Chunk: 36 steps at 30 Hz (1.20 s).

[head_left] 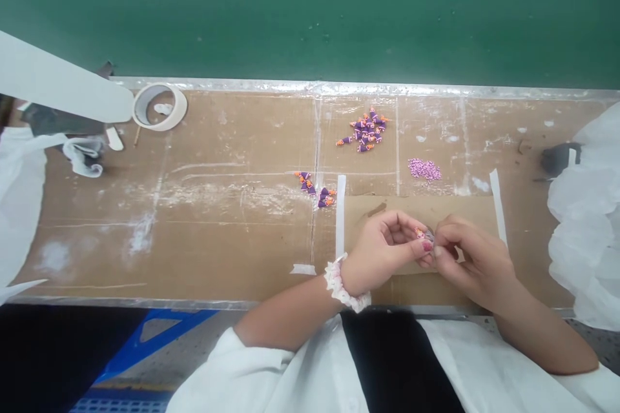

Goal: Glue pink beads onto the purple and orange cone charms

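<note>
My left hand (387,248), with a white scrunchie (345,284) at its wrist, is closed around a small figurine (419,232) with orange hair. My right hand (469,258) meets it from the right, thumb and forefinger pinched at the figurine's edge; what they grip is too small to make out. Both hands are over a cardboard sheet (450,206) taped to the worktop. Beyond them lie a pile of purple-and-orange figurines (367,131) and a heap of tiny pink-purple pieces (425,170). Several more figurines (326,197) rest to the left of the sheet.
White tape strips (340,213) edge the sheet. A roll of masking tape (177,108) stands at the back left beside a white panel (58,77). White plastic bags (588,206) bulge over the right end. A green surface (310,13) lies behind the cardboard-covered worktop (232,232).
</note>
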Each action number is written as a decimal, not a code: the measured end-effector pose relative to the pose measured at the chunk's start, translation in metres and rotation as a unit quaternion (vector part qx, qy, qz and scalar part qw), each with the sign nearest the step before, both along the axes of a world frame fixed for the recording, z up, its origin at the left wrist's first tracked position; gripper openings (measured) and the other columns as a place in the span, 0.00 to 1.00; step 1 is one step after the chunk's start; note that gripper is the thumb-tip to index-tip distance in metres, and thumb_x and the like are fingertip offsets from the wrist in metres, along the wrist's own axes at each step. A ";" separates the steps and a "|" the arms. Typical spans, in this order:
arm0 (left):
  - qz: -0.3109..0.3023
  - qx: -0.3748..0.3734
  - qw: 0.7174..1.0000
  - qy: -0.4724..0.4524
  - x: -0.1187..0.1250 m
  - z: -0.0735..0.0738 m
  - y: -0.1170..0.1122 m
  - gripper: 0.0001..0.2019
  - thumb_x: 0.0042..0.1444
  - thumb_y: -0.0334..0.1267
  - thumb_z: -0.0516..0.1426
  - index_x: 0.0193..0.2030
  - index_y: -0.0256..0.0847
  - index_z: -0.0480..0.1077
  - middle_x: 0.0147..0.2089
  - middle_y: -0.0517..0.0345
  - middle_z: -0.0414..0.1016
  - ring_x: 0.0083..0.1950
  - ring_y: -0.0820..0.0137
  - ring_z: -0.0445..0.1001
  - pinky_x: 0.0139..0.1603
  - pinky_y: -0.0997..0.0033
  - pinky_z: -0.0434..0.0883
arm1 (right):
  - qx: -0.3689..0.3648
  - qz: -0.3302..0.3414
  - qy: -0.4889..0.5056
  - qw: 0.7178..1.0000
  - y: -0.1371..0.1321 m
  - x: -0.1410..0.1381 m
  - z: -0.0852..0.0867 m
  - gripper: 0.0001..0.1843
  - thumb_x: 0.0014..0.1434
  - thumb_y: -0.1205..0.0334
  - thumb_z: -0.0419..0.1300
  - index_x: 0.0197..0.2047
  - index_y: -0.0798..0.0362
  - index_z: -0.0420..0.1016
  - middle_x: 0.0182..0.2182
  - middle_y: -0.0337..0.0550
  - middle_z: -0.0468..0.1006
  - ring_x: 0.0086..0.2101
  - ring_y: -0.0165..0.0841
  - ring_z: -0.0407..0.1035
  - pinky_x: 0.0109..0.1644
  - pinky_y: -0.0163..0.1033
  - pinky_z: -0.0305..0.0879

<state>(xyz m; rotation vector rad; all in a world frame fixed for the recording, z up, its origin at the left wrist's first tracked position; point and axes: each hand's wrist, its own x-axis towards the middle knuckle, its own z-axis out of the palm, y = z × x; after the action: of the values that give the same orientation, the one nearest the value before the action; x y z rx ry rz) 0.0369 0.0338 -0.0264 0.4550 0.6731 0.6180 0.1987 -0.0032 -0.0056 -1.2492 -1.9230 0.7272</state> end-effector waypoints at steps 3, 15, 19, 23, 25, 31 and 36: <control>0.013 -0.036 0.999 -0.029 0.004 -0.001 -0.005 0.15 0.43 0.35 0.69 0.33 0.32 0.68 0.25 0.59 0.75 0.26 0.76 0.76 0.30 0.76 0.76 | 0.021 -0.007 0.003 1.000 -0.001 0.000 0.003 0.12 0.57 0.80 0.54 0.35 0.51 0.63 0.26 0.36 0.66 0.24 0.25 0.60 0.23 0.31 0.58; 0.001 -0.075 0.994 -0.081 0.004 0.002 -0.005 0.15 0.44 0.35 0.68 0.34 0.33 0.68 0.25 0.60 0.75 0.26 0.76 0.76 0.29 0.78 0.75 | 0.019 -0.002 0.065 0.998 -0.001 0.003 0.001 0.13 0.55 0.79 0.56 0.38 0.51 0.66 0.28 0.40 0.71 0.29 0.30 0.68 0.29 0.35 0.67; 0.006 -0.046 0.995 -0.091 0.005 0.000 -0.007 0.13 0.47 0.34 0.67 0.35 0.34 0.68 0.27 0.61 0.74 0.27 0.76 0.76 0.30 0.77 0.76 | 0.000 0.012 0.080 0.997 0.000 0.002 0.000 0.12 0.57 0.78 0.55 0.36 0.50 0.65 0.27 0.39 0.69 0.28 0.29 0.66 0.29 0.35 0.66; 0.037 0.035 0.995 -0.089 0.004 -0.001 -0.007 0.12 0.49 0.33 0.65 0.41 0.38 0.70 0.31 0.63 0.73 0.29 0.76 0.76 0.32 0.75 0.77 | -0.040 0.037 0.178 0.983 -0.001 0.003 0.000 0.09 0.60 0.76 0.52 0.37 0.51 0.64 0.27 0.39 0.67 0.28 0.29 0.65 0.28 0.35 0.64; 0.025 0.084 0.993 -0.076 0.002 0.001 -0.006 0.07 0.51 0.32 0.63 0.38 0.37 0.73 0.31 0.61 0.72 0.30 0.77 0.76 0.34 0.76 0.77 | -0.060 0.036 0.233 0.970 -0.001 0.004 0.000 0.07 0.62 0.73 0.51 0.38 0.52 0.64 0.27 0.39 0.64 0.27 0.30 0.64 0.26 0.35 0.63; -0.048 0.050 0.995 -0.075 0.000 0.007 -0.007 0.06 0.50 0.34 0.64 0.33 0.34 0.76 0.33 0.59 0.72 0.30 0.76 0.77 0.33 0.76 0.77 | -0.036 0.036 0.201 0.978 -0.002 0.005 0.000 0.04 0.62 0.70 0.54 0.37 0.51 0.65 0.24 0.38 0.64 0.25 0.29 0.61 0.26 0.35 0.61; -0.063 0.041 0.994 -0.082 0.000 0.008 -0.007 0.10 0.48 0.38 0.66 0.32 0.31 0.74 0.31 0.59 0.71 0.28 0.76 0.76 0.32 0.75 0.77 | -0.005 0.039 0.163 0.986 -0.003 0.005 -0.002 0.07 0.60 0.72 0.55 0.39 0.50 0.65 0.24 0.38 0.65 0.24 0.29 0.62 0.25 0.35 0.63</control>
<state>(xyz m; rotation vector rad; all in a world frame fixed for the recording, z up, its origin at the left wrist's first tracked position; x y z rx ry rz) 0.0369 0.0266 -0.0180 0.5131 0.4607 0.5587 0.2040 -0.0060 -0.0072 -0.9928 -1.7070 0.9211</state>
